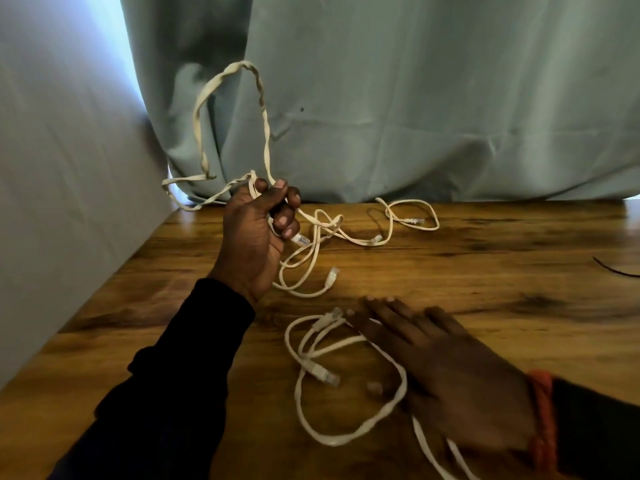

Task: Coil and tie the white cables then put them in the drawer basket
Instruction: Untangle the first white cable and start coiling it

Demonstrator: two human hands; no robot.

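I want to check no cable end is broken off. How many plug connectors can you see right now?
6, maybe more hidden: one by the left hand fingers, two far back, one mid-table, two near the right hand: and.

You are looking at a dim, warm-toned scene. The strongest light is a cool bluish glow at the upper left, beside the curtain (415, 98). The counter (485, 271) carries soft glare streaks near its far left edge. Your right hand (460, 382) is smeared by blur; your left hand (258, 233) is sharper. Wide-angle distortion bends the counter's edges, and the dark sleeves lose all detail.
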